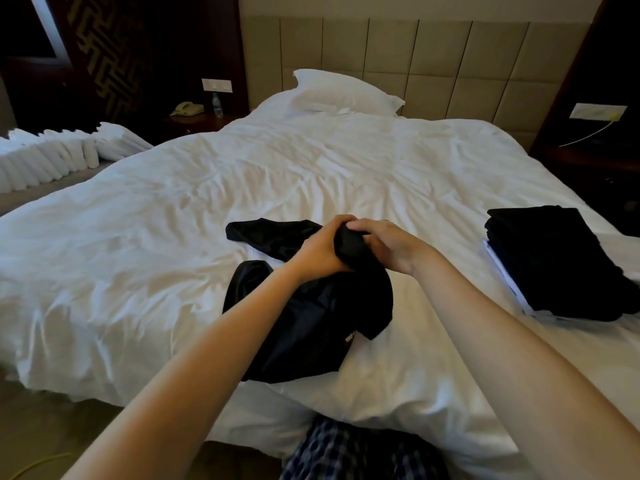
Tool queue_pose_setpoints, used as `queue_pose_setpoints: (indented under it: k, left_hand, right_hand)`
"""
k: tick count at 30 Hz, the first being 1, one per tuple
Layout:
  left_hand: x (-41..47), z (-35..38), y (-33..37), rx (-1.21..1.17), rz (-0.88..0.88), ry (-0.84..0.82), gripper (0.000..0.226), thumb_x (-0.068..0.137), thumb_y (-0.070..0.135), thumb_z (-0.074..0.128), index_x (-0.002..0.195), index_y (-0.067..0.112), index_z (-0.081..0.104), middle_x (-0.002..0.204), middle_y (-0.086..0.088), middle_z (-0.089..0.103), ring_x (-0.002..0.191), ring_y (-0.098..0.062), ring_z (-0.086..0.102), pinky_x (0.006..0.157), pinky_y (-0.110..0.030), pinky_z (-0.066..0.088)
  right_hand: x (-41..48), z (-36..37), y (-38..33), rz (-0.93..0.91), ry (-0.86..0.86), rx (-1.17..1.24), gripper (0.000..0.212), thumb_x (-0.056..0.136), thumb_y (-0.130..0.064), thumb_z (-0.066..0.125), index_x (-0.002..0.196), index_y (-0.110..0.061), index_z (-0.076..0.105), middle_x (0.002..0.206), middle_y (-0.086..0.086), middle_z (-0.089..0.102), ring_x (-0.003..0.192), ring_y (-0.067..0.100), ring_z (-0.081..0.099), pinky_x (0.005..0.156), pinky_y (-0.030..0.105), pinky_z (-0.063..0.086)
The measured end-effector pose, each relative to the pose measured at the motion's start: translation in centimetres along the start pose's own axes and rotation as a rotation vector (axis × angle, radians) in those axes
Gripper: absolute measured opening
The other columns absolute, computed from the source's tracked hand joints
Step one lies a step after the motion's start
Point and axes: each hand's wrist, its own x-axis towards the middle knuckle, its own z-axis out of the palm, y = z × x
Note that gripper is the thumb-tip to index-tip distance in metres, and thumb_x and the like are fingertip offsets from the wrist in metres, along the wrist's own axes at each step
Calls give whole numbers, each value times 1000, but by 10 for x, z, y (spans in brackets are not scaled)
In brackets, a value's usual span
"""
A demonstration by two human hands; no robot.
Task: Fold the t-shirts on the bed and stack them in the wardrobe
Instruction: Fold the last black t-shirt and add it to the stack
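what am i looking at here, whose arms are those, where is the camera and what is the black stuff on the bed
There is no machine here. One camera sits on a person's head and looks forward and down, so the two bare arms are that person's own. The left hand and the right hand both grip a bunched part of a crumpled black t-shirt, which otherwise lies on the white bed. To the right on the bed sits a stack of folded dark clothes. A pillow lies by the headboard.
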Motion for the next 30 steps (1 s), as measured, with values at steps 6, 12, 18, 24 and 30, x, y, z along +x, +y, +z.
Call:
queue_pose_setpoints:
  k: [6, 12, 18, 24, 30]
  left_hand:
    - [-14, -24, -26, -26, -68, 249, 23, 78, -5, 61, 96, 10, 56, 84, 0, 60, 85, -17, 56, 69, -21, 38]
    - [-41, -64, -56, -313, -277, 455, 32, 78, 12, 70, 108, 11, 58, 98, 0, 64, 91, -14, 60, 79, -24, 47]
    - [-61, -99, -97, -333, -792, 801, 55, 90, 14, 57, 136, 3, 29, 130, -20, 48, 116, -35, 52, 89, -41, 45]
    - [-74, -99, -100, 204, -774, 550, 73, 79, 12, 64, 141, 19, 27, 139, -14, 34, 125, -31, 39, 101, -37, 34]
    - [-67, -87, -76, 64, -332, 108, 56, 77, 38, 72, 127, 26, 49, 110, 7, 57, 99, -9, 53, 84, -24, 42]
  right_hand:
    - [28, 8, 24, -106, 352, -207, 25, 92, 5, 37, 108, -8, 50, 94, 13, 64, 67, 15, 60, 56, 19, 48]
    - [64, 2, 72, 57, 105, -1024, 84, 79, -6, 67, 148, -23, 22, 148, 11, 30, 134, 33, 34, 104, 43, 37]
    - [83, 44, 77, -163, 141, -912, 22, 90, -22, 62, 108, -9, 63, 105, 5, 63, 101, 20, 57, 76, 26, 40]
    - [92, 73, 48, -231, 107, -634, 11, 97, -23, 51, 93, -14, 57, 82, -3, 56, 86, 16, 53, 76, 25, 39]
    - [98, 111, 27, -308, 14, -260, 16, 92, -26, 59, 93, -11, 64, 85, -4, 63, 85, 9, 61, 67, 10, 47]
